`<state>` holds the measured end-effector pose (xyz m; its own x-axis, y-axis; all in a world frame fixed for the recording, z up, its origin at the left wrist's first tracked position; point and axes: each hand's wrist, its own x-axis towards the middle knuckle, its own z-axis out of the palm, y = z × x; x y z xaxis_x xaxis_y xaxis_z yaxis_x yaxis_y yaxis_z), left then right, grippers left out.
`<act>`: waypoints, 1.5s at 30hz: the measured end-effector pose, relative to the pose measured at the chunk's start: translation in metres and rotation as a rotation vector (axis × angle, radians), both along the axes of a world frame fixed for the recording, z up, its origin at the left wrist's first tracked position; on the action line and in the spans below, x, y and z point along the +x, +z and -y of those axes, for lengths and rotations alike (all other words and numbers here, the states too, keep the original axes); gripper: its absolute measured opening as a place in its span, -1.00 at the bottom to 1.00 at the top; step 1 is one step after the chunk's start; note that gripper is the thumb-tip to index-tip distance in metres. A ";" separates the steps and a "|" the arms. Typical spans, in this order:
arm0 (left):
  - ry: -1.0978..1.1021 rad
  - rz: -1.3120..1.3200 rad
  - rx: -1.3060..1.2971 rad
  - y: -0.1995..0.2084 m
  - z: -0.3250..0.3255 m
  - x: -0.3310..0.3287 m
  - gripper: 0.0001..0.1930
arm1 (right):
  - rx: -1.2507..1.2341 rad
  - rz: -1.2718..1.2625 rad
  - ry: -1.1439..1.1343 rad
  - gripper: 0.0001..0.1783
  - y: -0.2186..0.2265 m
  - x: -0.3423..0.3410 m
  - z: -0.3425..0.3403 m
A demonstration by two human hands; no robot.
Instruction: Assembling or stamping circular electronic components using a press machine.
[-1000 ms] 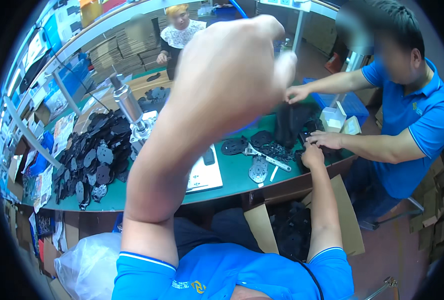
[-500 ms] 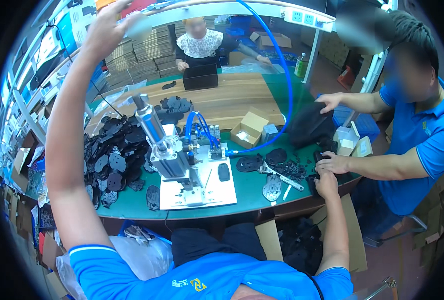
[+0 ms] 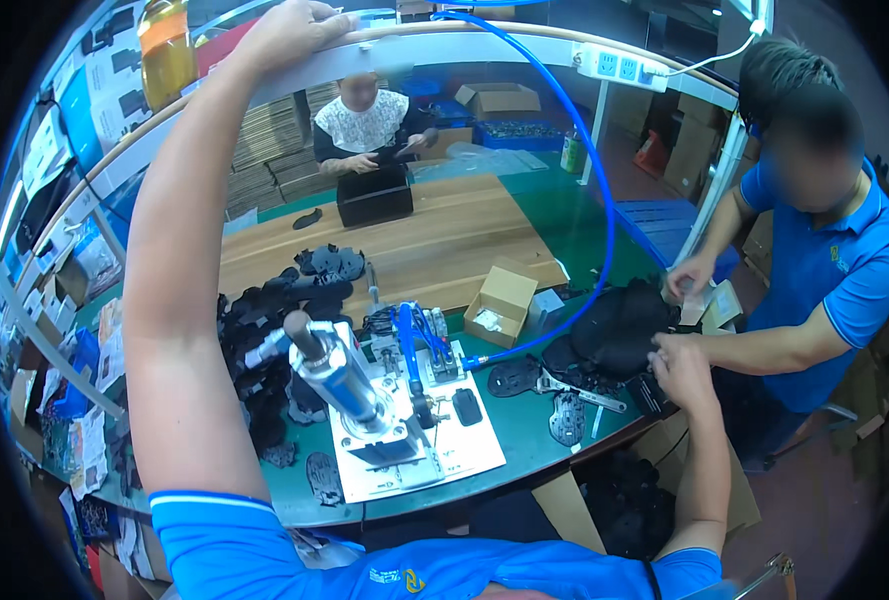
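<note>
My left hand (image 3: 296,32) is raised to the upper shelf's rail (image 3: 434,30), its fingers bent over the edge; what lies behind them is hidden. On the right, my right hand (image 3: 686,378) is over the table's edge, beside a black bag-like bundle (image 3: 619,330). It overlaps a co-worker's forearm (image 3: 764,347), so its fingers are hard to make out. Between my arms, a small pneumatic press (image 3: 349,390) stands on a white base plate (image 3: 469,450) with a dark oval part (image 3: 468,407) on it.
Black flat parts (image 3: 254,340) are heaped left of the press. A wrench (image 3: 589,393), a grey sole-shaped piece (image 3: 566,418) and an open carton (image 3: 504,300) lie to its right. A blue hose (image 3: 604,190) arcs overhead. Another person (image 3: 364,130) sits across the table, at a black box (image 3: 374,195).
My view has shifted and tilted. My left hand has come onto the shelf rail. My right hand has lifted off the black parts, and the co-worker's upper hand has left the black bundle.
</note>
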<state>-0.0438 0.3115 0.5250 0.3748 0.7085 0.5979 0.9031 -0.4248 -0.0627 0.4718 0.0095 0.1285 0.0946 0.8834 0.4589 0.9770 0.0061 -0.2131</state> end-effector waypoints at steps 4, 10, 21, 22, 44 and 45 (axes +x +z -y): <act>0.032 0.132 -0.104 0.006 -0.036 -0.013 -0.42 | 0.247 -0.089 0.235 -0.78 0.107 -0.089 -0.023; 0.074 0.255 -0.148 0.007 -0.059 -0.028 -0.59 | 0.771 0.104 0.488 -0.81 0.257 -0.188 -0.109; 0.092 0.246 -0.127 0.003 -0.061 -0.021 -0.58 | 0.288 0.386 0.160 -0.54 0.349 -0.243 -0.244; 0.096 0.244 -0.123 0.004 -0.061 -0.020 -0.58 | 0.294 0.382 0.169 -0.54 0.348 -0.237 -0.250; 0.283 0.148 0.347 -0.021 -0.022 -0.015 -0.27 | 0.450 0.301 0.328 -0.56 0.321 -0.185 -0.278; 0.296 0.144 0.384 -0.022 -0.023 -0.017 -0.27 | 0.458 0.296 0.335 -0.56 0.318 -0.187 -0.276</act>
<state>-0.0604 0.3346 0.5030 0.0859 0.4907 0.8671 0.9923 -0.1203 -0.0303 0.2850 0.2857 0.4468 -0.3412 0.5515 0.7612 0.9235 0.3476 0.1620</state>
